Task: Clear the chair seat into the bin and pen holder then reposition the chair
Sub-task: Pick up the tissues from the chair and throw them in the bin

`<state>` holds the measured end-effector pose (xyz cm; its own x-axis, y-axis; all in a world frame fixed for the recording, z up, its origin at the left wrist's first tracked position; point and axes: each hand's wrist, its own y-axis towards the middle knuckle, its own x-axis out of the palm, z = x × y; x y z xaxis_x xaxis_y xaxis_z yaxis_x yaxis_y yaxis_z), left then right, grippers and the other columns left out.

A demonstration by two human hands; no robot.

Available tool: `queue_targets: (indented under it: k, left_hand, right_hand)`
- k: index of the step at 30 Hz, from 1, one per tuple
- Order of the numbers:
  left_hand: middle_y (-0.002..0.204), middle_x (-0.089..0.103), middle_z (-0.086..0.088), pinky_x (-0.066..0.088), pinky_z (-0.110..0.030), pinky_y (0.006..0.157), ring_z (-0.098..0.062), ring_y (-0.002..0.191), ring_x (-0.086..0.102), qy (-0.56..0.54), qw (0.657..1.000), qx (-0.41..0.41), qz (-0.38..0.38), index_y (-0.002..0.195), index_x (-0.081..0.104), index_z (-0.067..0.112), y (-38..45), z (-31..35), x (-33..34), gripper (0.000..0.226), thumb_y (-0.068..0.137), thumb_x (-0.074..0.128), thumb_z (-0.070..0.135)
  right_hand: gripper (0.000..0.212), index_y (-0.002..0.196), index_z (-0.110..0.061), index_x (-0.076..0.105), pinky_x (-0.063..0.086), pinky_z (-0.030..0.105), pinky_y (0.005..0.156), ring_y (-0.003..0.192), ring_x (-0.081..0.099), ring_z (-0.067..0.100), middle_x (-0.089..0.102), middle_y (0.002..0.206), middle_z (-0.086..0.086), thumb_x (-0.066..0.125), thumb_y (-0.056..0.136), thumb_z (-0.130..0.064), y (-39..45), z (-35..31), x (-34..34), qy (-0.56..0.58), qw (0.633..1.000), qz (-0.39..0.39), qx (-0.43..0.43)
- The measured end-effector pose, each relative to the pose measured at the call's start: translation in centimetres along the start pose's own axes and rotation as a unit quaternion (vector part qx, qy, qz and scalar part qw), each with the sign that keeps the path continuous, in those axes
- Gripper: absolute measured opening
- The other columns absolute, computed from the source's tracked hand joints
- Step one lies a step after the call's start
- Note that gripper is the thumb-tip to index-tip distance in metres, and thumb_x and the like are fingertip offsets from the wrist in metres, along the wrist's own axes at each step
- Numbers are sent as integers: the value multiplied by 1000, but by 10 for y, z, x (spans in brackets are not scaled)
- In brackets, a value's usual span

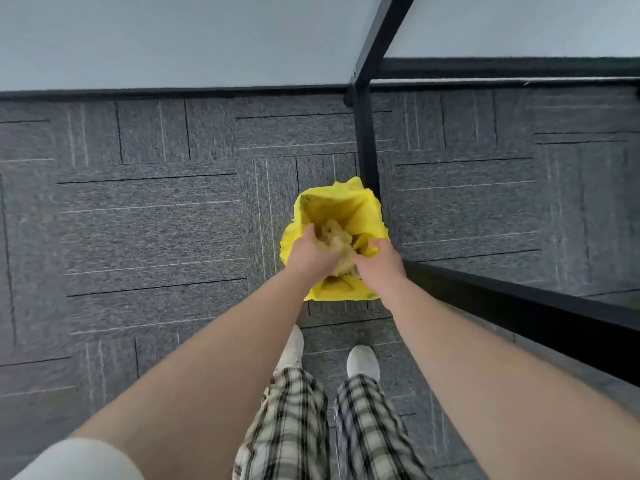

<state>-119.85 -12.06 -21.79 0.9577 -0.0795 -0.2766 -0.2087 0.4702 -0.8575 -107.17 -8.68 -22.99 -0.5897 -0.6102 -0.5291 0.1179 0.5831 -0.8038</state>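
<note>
Over the bin [346, 209] at 12 o'clock, beside the black desk leg [365, 140] | left hand [313, 252] and right hand [381, 261] cupped narrow around crumpled paper [337, 239] above the yellow liner | step: binning seat rubbish | next: let go, then return for pens; chair out of view

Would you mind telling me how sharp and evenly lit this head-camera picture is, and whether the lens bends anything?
Head view: soft, even light, no glare; carpet texture smeared by motion blur; crumpled paper between left hand and right hand looks soft; wide-angle lens splays the forearms and slants the black table frame.
</note>
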Motion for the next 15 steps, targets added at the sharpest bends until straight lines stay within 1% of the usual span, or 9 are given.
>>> queue_targets:
  k: [3, 5, 6, 7, 8, 9, 10, 13, 15]
  left_hand:
    - [130, 54, -14, 53, -42, 83, -37, 110, 60, 43, 999, -2, -12, 150, 17, 24, -20, 6, -14, 72, 88, 53, 25]
    - [135, 52, -13, 51, -40, 81, -36, 113, 59, 71, 997, -2, -18, 150, 18, 24, -37, 9, -26, 72, 88, 54, 25]
    - [140, 48, -13, 50, -40, 83, -35, 117, 57, 90, 996, 1, -18, 151, 19, 23, -47, 13, -33, 72, 88, 55, 25]
    - [144, 44, -12, 50, -39, 84, -33, 119, 55, 113, 993, 7, -16, 151, 20, 22, -55, 16, -41, 72, 88, 55, 26]
    - [146, 42, -11, 50, -37, 81, -32, 119, 54, 135, 991, 14, -14, 150, 22, 21, -64, 20, -48, 71, 88, 56, 25]
    - [146, 42, -11, 49, -35, 78, -31, 116, 56, 152, 988, 19, -11, 149, 24, 20, -74, 25, -55, 69, 88, 55, 25]
    - [145, 43, -12, 49, -35, 78, -30, 114, 57, 164, 986, 25, -7, 148, 27, 20, -85, 30, -62, 66, 88, 55, 25]
    - [148, 42, -11, 48, -36, 91, -31, 120, 54, 197, 979, 49, 5, 148, 28, 18, -118, 51, -84, 64, 90, 55, 25]
    - [147, 43, -11, 44, -32, 86, -29, 115, 55, 210, 975, 68, 13, 148, 27, 17, -144, 69, -100, 63, 91, 53, 23]
  right_hand:
    - [51, 138, -23, 40, 51, 38, 77, 109, 55, 29, 46, 132, 8, 56, 90, -28, -23, -6, -10, 2, 1000, -10, -1]
    - [29, 118, -27, 51, 47, 34, 66, 98, 55, 28, 49, 118, 8, 54, 89, -28, -43, -11, -17, -2, 1000, -14, -12]
    - [20, 109, -27, 53, 48, 34, 64, 94, 55, 28, 49, 111, 8, 52, 89, -28, -54, -13, -21, -8, 1000, -14, -19]
    - [21, 110, -24, 53, 51, 36, 67, 95, 55, 29, 50, 109, 8, 51, 89, -28, -66, -16, -25, -13, 1000, -16, -21]
    - [30, 118, -20, 51, 53, 40, 75, 98, 56, 31, 51, 111, 8, 51, 90, -29, -76, -19, -28, -12, 999, -21, -25]
    - [38, 126, -18, 48, 54, 43, 82, 102, 56, 32, 52, 116, 9, 51, 91, -29, -88, -21, -32, -12, 999, -25, -22]
    - [42, 131, -17, 46, 54, 43, 84, 102, 56, 31, 52, 121, 10, 52, 91, -29, -99, -24, -36, -8, 999, -22, -28]
    - [46, 135, -16, 45, 49, 35, 73, 97, 53, 25, 52, 128, 10, 55, 91, -27, -137, -40, -53, -13, 997, -22, -72]
    - [48, 135, -17, 45, 48, 35, 77, 105, 55, 27, 51, 132, 9, 56, 91, -31, -162, -52, -66, -22, 995, -20, -97]
